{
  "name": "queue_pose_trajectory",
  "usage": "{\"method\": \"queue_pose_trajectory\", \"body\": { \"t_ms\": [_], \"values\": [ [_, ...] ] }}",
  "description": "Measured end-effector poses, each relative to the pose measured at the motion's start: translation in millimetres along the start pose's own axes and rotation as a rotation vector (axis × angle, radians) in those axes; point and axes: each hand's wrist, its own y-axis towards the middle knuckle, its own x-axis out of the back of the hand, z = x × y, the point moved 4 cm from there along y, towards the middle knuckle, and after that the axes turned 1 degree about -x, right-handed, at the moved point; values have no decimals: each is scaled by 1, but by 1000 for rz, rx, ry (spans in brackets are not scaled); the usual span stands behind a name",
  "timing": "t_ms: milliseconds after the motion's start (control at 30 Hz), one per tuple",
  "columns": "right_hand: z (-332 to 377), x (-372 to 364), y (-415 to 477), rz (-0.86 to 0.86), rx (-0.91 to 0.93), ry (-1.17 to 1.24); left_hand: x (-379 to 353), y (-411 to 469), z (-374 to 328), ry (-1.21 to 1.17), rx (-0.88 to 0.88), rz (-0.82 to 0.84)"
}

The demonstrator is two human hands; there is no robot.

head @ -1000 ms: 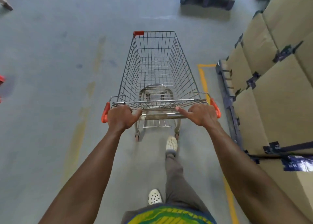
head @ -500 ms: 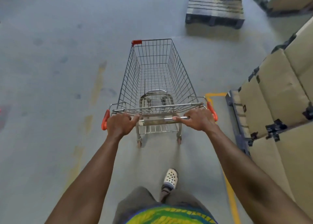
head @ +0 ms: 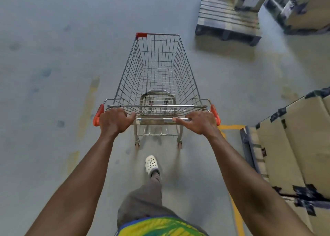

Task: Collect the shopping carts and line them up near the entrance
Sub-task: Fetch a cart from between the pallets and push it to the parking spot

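An empty wire shopping cart with orange corner caps stands on the grey concrete floor in front of me. My left hand grips the left end of its handle bar, fingers curled over the bar. My right hand grips the right end the same way. One foot in a white clog is stepping forward behind the cart's rear wheels.
Stacked cardboard boxes on a pallet stand close on my right, beside a yellow floor line. A bare pallet lies ahead to the right, with more boxed goods behind it. Open floor stretches ahead and to the left.
The cart and I have rolled forward: the boxes on the right have slid back past me, and the pallet ahead has come closer. Both hands have kept their hold on the handle.
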Motion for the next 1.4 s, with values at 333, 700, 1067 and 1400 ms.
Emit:
{"method": "queue_pose_trajectory", "body": {
  "t_ms": [333, 700, 1067, 1400],
  "values": [
    [-19, 56, 233, 102, -83, 6, 19, 246, 11, -62, -21, 74],
    [-76, 86, 518, -26, -52, 11, 25, 524, 17, -103, 18, 21],
    [-119, 148, 803, -22, -49, -13, 40, 801, 22, -107, 23, 50],
    [-127, 191, 1066, -81, -44, -10, 55, 1065, 58, -121, 57, -76]
  ]
}}
